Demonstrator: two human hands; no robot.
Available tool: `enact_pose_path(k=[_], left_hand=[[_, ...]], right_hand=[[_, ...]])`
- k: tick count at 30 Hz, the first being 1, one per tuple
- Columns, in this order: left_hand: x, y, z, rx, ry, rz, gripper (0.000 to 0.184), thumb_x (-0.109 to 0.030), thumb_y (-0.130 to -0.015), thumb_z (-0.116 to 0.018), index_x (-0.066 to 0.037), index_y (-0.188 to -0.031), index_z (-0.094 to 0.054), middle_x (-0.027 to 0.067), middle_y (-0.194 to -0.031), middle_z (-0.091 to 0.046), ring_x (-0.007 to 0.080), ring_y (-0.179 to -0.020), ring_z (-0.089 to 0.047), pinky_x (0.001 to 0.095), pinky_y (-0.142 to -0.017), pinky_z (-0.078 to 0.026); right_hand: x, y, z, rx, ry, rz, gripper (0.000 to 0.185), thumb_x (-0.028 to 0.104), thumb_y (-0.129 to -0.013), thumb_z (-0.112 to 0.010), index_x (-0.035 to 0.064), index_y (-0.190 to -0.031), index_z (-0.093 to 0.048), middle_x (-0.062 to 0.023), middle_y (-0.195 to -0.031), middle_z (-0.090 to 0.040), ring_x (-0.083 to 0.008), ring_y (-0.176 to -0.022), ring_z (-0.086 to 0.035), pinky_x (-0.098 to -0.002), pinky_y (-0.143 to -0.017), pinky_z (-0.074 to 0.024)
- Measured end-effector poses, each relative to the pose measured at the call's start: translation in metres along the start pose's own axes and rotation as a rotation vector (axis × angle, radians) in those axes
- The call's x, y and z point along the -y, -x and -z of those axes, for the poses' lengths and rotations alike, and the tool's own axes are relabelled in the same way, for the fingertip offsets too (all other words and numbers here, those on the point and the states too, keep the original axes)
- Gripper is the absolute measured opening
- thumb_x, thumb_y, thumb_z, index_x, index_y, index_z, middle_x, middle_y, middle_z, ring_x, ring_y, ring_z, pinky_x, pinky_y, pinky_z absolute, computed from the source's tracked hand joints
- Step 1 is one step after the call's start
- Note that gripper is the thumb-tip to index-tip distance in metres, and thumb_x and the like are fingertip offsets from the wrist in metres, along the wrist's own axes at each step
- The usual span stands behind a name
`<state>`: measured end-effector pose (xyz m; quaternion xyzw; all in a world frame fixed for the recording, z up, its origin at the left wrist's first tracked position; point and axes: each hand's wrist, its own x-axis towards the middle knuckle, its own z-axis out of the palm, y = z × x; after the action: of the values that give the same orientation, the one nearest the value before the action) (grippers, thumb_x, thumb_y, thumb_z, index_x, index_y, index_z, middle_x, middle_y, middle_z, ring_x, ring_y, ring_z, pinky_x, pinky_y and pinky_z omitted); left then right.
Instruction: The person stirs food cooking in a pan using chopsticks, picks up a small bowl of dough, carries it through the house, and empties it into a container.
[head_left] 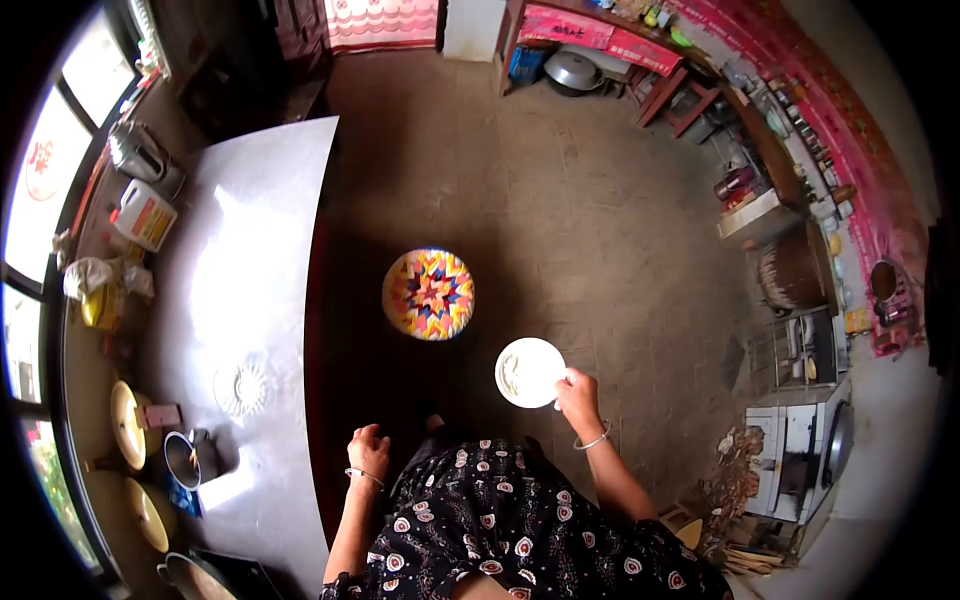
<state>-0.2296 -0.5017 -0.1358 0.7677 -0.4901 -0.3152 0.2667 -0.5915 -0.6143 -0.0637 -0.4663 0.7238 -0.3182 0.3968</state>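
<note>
A white round dish (530,373) with a short handle, with some whitish stuff inside, is held out over the floor by my right hand (578,393), whose fingers wrap round its right edge. My left hand (369,452) hangs near the counter's edge with its fingers curled; whether anything is in it cannot be made out. Ahead of both hands stands a round stool or cushion (430,294) with a colourful star pattern, apart from the dish.
At the left runs a metal counter (265,250) with a white jug (146,215), a thermos (140,150), and a dark pot (188,460). A white stove (790,460) stands at the right beside wood scraps (735,480). A lidded pan (573,71) is at the back.
</note>
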Motion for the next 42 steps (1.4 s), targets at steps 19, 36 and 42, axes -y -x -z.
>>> enact_pose_path(k=[19, 36, 42], left_hand=[[-0.160, -0.161, -0.116, 0.172, -0.202, -0.212, 0.030, -0.015, -0.069, -0.066, 0.001, -0.094, -0.062, 0.0193, -0.089, -0.062, 0.0316, -0.076, -0.062, 0.0385, -0.069, -0.051], [-0.254, -0.339, -0.193, 0.135, -0.128, -0.068, 0.021, -0.014, -0.072, -0.062, -0.001, -0.087, -0.064, 0.0181, -0.080, -0.065, 0.0325, -0.075, -0.063, 0.0395, -0.069, -0.051], [-0.306, -0.448, -0.183, 0.114, -0.099, -0.068, 0.029, -0.015, -0.070, -0.062, -0.001, -0.095, -0.064, 0.0177, -0.085, -0.065, 0.0321, -0.079, -0.063, 0.0388, -0.074, -0.051]], right_hand=[[0.004, -0.179, 0.096, -0.117, -0.092, -0.117, 0.018, 0.002, -0.074, -0.053, -0.0016, -0.059, -0.045, -0.0053, -0.046, -0.046, -0.0117, -0.038, -0.049, -0.0285, -0.036, -0.0384], [0.057, -0.449, 0.087, -0.005, 0.184, 0.086, 0.011, 0.007, -0.073, -0.055, -0.0033, -0.071, -0.057, -0.0210, -0.058, -0.057, -0.0320, -0.051, -0.059, -0.0379, -0.047, -0.0457], [0.135, -0.539, 0.068, 0.073, 0.137, 0.049, 0.012, 0.007, -0.075, -0.054, -0.0036, -0.071, -0.057, -0.0153, -0.048, -0.054, -0.0223, -0.041, -0.057, -0.0337, -0.041, -0.0442]])
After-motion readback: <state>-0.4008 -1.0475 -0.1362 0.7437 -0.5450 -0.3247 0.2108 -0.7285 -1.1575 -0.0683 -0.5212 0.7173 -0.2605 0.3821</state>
